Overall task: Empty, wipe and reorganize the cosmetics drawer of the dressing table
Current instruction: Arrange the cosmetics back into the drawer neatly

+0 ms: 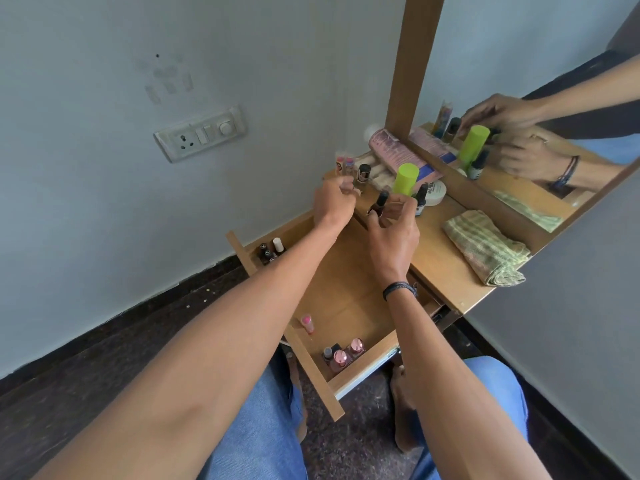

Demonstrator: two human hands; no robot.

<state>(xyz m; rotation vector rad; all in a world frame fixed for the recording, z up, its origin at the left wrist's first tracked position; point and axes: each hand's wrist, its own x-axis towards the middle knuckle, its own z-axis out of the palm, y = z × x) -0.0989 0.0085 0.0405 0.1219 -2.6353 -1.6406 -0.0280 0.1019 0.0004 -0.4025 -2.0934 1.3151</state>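
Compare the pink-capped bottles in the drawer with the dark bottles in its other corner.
The pink-capped bottles stand in the nearer corner of the drawer; the dark bottles stand in its farther corner. The pink-capped bottles have shiny pink caps; the dark bottles have black caps. Both groups stand upright in the drawer.

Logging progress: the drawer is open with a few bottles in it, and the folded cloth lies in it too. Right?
Not quite. The head view shows the folded cloth on the tabletop, not in the drawer. The drawer is open with a few bottles in it.
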